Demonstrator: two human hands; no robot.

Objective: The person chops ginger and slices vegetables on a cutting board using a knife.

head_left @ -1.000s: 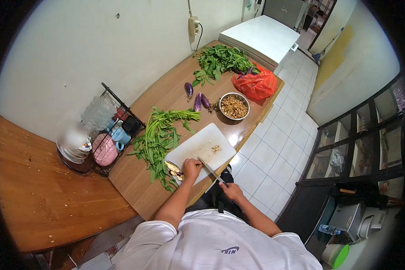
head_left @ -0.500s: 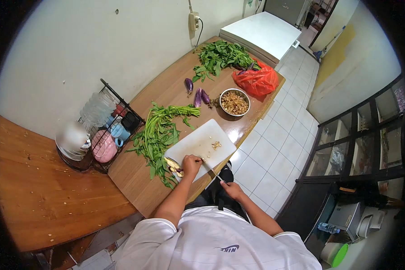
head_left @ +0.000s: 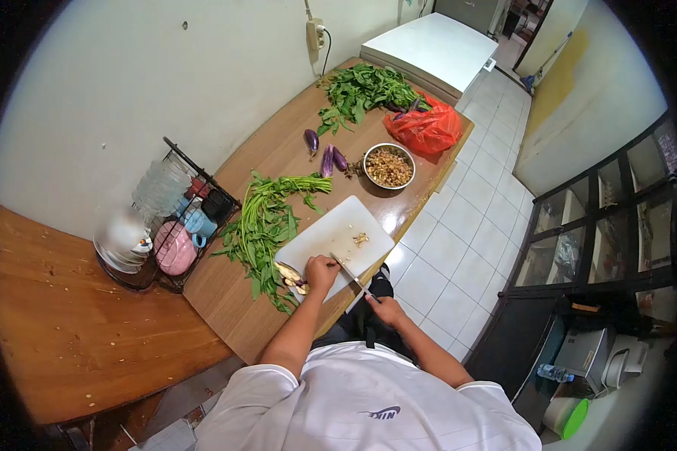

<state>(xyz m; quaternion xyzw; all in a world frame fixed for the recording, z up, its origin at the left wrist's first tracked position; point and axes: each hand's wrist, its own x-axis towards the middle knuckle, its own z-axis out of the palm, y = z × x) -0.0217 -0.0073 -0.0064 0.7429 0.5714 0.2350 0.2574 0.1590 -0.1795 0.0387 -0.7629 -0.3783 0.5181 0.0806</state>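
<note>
My right hand (head_left: 384, 309) is closed round the handle of a knife (head_left: 351, 276), whose blade slants over the lower edge of a white cutting board (head_left: 327, 229). Against the board, close to the blade tip, my left hand (head_left: 322, 273) has its fingers curled together. Whatever they pinch is too small or hidden to name. Pale and purple cut eggplant pieces (head_left: 288, 275) lie left of that hand on the board. A small heap of pale chopped bits (head_left: 360, 239) sits near the board's right side.
Leafy greens (head_left: 257, 239) lie left of the board. Beyond it are whole eggplants (head_left: 328, 161), a metal bowl (head_left: 369, 175) of brown chopped food, a red plastic bag (head_left: 436, 131) and more greens (head_left: 365, 94). A dish rack (head_left: 217, 181) stands by the wall.
The knife blade has shifted slightly, its tip now farther up the board beside my left fingers. Both hands stay nearly where they were; the view has moved a little.
</note>
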